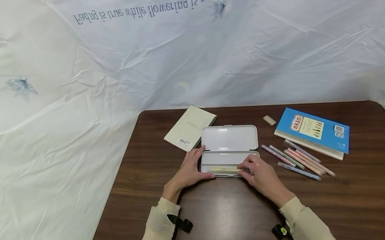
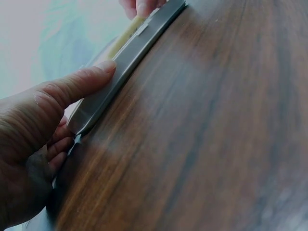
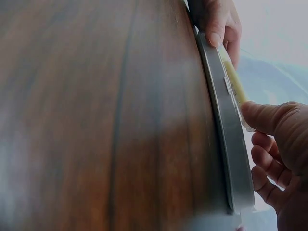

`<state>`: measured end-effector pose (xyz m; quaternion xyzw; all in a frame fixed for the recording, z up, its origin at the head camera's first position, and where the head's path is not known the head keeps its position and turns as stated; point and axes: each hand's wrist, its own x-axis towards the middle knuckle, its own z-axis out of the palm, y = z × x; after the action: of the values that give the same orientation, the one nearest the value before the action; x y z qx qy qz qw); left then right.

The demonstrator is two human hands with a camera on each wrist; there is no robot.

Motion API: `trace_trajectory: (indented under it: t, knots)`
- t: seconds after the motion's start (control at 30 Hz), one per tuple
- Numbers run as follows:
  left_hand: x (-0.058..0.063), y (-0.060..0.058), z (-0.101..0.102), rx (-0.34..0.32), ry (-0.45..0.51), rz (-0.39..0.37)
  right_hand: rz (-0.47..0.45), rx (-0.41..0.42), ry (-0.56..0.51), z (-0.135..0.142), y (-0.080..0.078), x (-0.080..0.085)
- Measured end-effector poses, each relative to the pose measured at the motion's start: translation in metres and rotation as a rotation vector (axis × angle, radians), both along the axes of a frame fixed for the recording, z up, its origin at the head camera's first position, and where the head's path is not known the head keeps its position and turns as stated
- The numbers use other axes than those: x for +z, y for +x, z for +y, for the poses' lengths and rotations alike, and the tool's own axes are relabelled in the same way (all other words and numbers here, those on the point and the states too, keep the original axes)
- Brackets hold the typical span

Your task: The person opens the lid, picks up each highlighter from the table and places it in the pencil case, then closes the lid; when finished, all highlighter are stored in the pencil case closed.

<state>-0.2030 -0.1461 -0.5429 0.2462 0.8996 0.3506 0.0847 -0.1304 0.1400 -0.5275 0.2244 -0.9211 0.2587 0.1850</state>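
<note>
left hand (image 2: pixel 33 122), grip clamped on open case (image 1: pixel 224 157); right hand (image 1: pixel 260 172) pinching yellow strip (image 1: pixel 223 169); cloth (image 1: pixel 198 37) reads "flowering is past"

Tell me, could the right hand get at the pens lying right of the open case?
Probably yes: the pens lie close beside the right hand, with nothing visible between. It is pinching a yellowish strip in the case, so it may need to let go first.
</note>
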Motion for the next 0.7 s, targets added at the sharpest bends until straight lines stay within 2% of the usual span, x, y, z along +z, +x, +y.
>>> trace_trajectory:
  t: [0.7]
  knots:
    - [-0.0004,0.0012,0.0011,0.017,0.02,0.002,-0.103,0.004,-0.003,-0.0096,-0.0039,0.0004]
